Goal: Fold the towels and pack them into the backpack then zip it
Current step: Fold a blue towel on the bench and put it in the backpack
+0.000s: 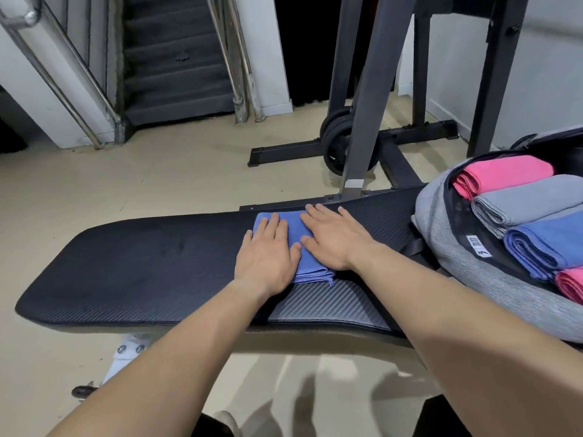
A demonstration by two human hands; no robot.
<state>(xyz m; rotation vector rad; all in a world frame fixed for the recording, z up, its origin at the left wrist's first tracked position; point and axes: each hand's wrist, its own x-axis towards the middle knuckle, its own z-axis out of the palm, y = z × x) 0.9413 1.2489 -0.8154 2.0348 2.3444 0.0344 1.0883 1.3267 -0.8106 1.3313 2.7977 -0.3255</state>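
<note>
A folded blue towel point(310, 268) lies on the black padded bench point(142, 266). My left hand point(268, 257) rests flat on the towel's left part, fingers spread. My right hand point(334, 238) presses flat on its right part. Neither hand grips it. At the right, a grey backpack point(454, 247) lies open on the bench. Inside it sit folded towels: a pink one point(501, 175), a grey one point(527, 200), a blue one point(545, 244) and another pink one point(571, 283) at the frame's edge.
A dark steel weight rack point(366, 121) with black weight plates point(339, 143) stands behind the bench. Stairs with metal rails point(176, 74) rise at the back left. The floor is beige tile. The bench's left half is bare padding.
</note>
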